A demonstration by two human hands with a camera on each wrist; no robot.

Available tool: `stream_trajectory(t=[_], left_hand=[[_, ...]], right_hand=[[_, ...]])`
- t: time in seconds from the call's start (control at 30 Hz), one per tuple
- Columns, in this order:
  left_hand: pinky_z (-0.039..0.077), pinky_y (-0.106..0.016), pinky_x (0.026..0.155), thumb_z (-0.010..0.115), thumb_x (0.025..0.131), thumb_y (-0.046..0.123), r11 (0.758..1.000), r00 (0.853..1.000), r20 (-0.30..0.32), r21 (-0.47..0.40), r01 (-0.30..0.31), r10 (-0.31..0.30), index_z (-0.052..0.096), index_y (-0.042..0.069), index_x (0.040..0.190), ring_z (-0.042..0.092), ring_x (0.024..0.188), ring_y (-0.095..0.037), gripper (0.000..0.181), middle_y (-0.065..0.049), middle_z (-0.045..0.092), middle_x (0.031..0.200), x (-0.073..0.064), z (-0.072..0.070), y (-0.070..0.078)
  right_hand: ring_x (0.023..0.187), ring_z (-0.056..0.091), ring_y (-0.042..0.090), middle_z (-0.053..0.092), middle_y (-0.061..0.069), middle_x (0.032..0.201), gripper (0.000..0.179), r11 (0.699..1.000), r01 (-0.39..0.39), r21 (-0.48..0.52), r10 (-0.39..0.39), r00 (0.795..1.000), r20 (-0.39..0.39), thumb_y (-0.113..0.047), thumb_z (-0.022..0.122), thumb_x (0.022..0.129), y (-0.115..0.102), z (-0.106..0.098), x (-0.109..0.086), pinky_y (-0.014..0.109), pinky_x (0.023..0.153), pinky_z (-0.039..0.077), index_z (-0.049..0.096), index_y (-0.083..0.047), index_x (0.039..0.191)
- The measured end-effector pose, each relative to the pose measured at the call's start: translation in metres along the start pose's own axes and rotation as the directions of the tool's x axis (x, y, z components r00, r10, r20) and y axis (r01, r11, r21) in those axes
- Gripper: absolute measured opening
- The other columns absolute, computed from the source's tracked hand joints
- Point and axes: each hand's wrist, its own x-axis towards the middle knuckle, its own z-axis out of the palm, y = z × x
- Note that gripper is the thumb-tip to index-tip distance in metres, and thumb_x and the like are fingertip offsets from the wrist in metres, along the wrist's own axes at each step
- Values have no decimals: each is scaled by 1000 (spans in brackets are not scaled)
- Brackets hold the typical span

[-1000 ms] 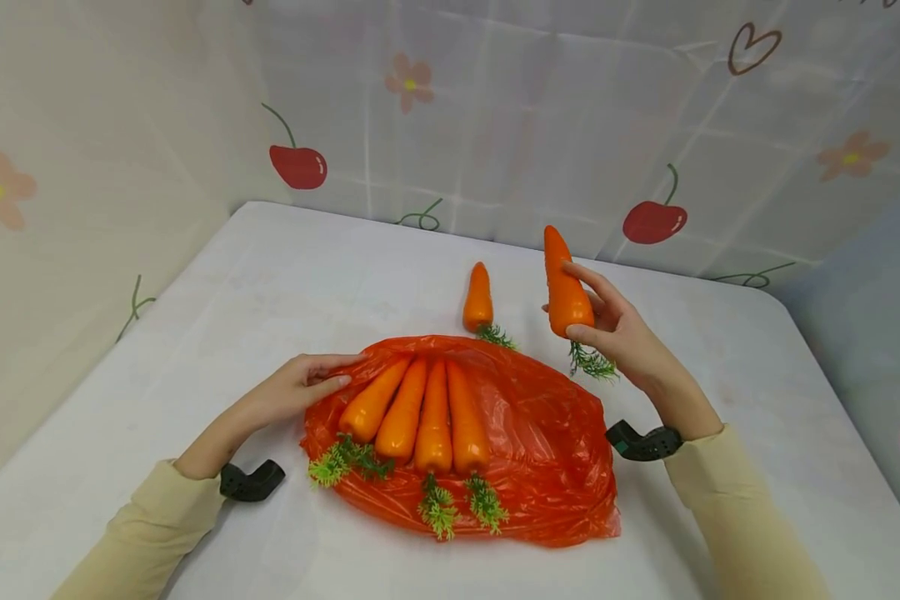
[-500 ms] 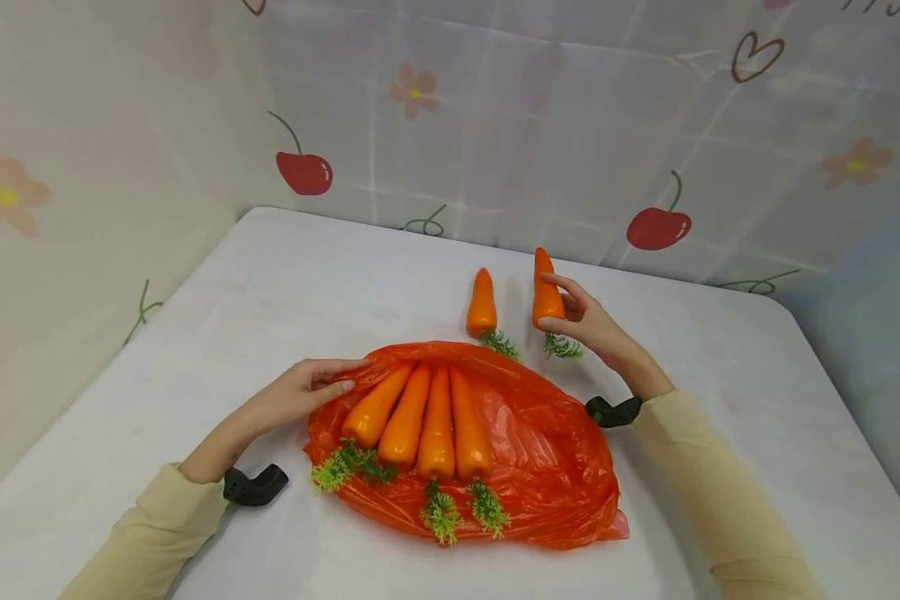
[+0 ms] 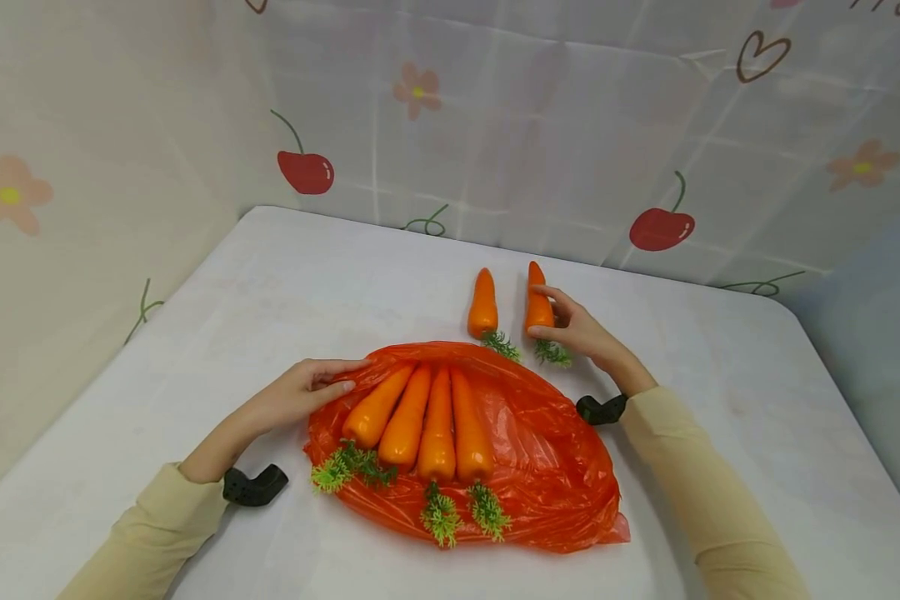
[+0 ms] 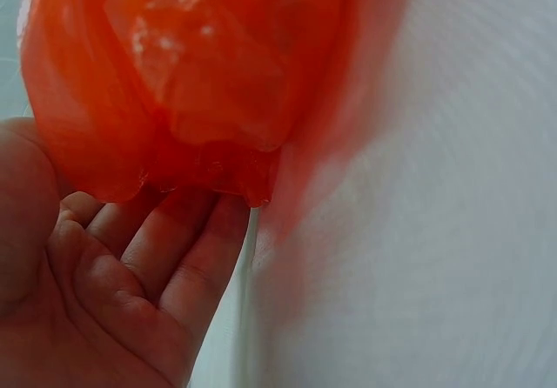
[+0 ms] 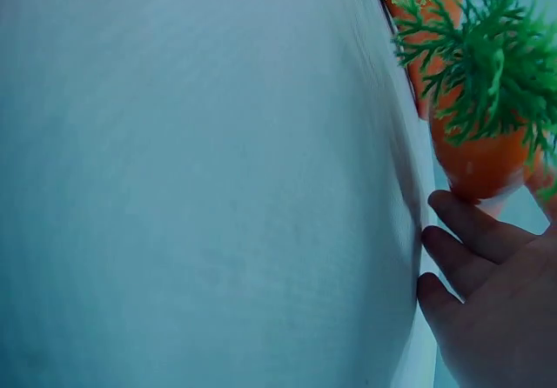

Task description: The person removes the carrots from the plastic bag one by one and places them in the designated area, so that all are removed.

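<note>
white table chopped off at near edge, carrot toward far edge kinda half-covered by right hand, left hand on wrist cam, fingertips lost behind red bag

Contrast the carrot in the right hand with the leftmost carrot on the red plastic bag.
The right hand grips the held carrot; the leftmost carrot is in neither hand. The held carrot is beyond the red plastic bag; the leftmost carrot lies on it. In the head view, the held carrot runs almost straight up the frame; the leftmost carrot slants right. Both are orange with green tops.
</note>
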Motion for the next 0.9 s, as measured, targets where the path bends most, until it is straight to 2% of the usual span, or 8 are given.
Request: stream_trajectory(t=[0.13, 0.33, 0.53, 0.63, 0.8, 0.9], left_hand=[[44, -27, 86, 54, 97, 16, 999, 999, 11, -9, 34, -34, 51, 2, 134, 55, 105, -20, 41, -14, 56, 126, 2, -2, 2], [44, -25, 83, 55, 96, 16, 1000, 1000, 6, 5, 27, -27, 51, 0, 133, 55, 100, -19, 40, -14, 55, 126, 1, -1, -1], [44, -26, 85, 56, 96, 16, 1000, 1000, 9, 8, 22, -22, 52, 3, 134, 55, 102, -19, 41, -12, 56, 126, -2, 2, -1], [45, -26, 85, 56, 96, 17, 1000, 1000, 0, 9, 24, -24, 52, 4, 134, 55, 101, -18, 41, -12, 55, 128, -2, 3, -1], [46, -26, 78, 56, 96, 15, 1000, 1000, -8, 8, 22, -22, 52, 1, 133, 56, 94, -19, 40, -17, 54, 127, -1, 2, -2], [46, -26, 78, 55, 96, 14, 1000, 1000, -1, 1, 21, -21, 51, -1, 133, 56, 94, -20, 40, -18, 53, 128, 0, 1, -2]], right_hand=[[118, 36, 38, 34, 25, 138, 71, 1000, 1, -23, -1, 1000, 3, -15, 66, 89, 1, -1, 3, 51, 102, 25, 26, -9, 148], [122, 32, 38, 28, 24, 144, 70, 998, 35, -51, -34, 999, 24, -13, 64, 90, -2, 5, 0, 53, 103, 21, 25, -6, 148], [129, 27, 37, 24, 21, 148, 73, 993, 62, -102, -59, 998, 33, -19, 66, 89, 19, 10, 8, 55, 103, 19, 25, -10, 149], [130, 28, 36, 25, 19, 148, 72, 988, 58, -142, -57, 998, 10, -25, 66, 89, 27, 10, 12, 54, 103, 20, 27, -13, 149], [131, 24, 36, 24, 18, 149, 73, 987, 37, -159, -37, 999, 0, -31, 65, 90, 25, 10, 13, 55, 103, 20, 26, -16, 149], [133, 22, 36, 21, 17, 150, 74, 987, 18, -160, -18, 1000, 3, -32, 64, 90, 25, 9, 13, 55, 104, 17, 24, -18, 150]])
